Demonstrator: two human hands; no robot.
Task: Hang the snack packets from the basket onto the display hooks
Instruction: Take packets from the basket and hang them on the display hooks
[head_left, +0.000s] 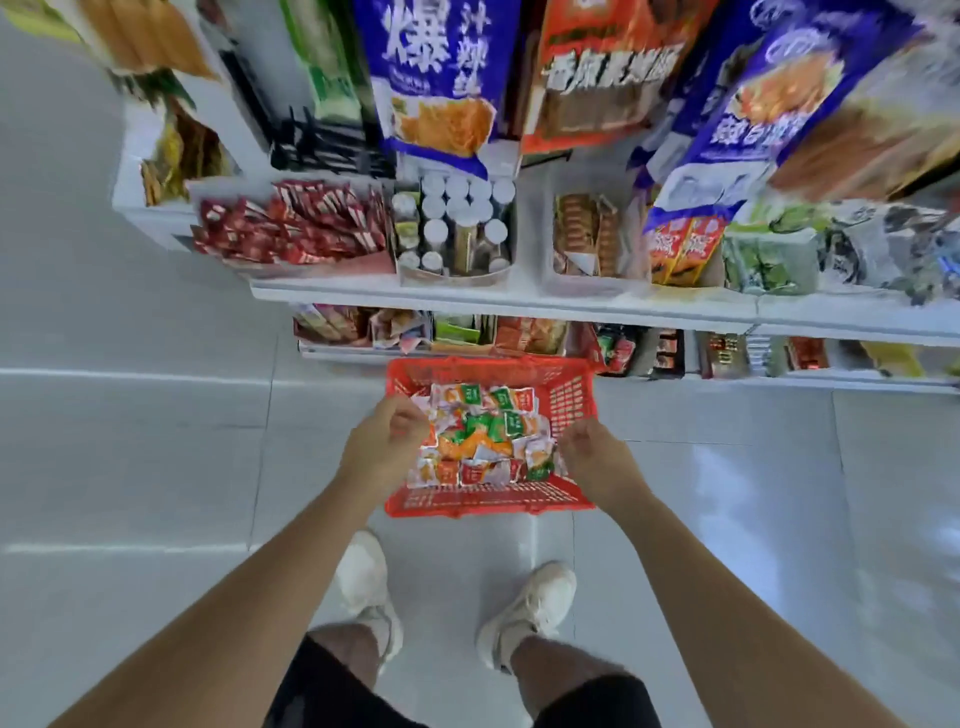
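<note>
A red plastic lattice basket (488, 503) of small foil snack packets (483, 436) sits below the white shelves (519, 299), probably for easy reach. The left hand (387, 441) and right hand (597, 457) curl over it. What they grip cannot be told.

A white shelf (519, 299) carries a tray of red sachets (291, 223), a box of white-capped bottles (457, 228) and a clear tub of brown biscuit packs (584, 236). Below it, white shoes (363, 577) stand on pale grey floor tiles (130, 457).
</note>
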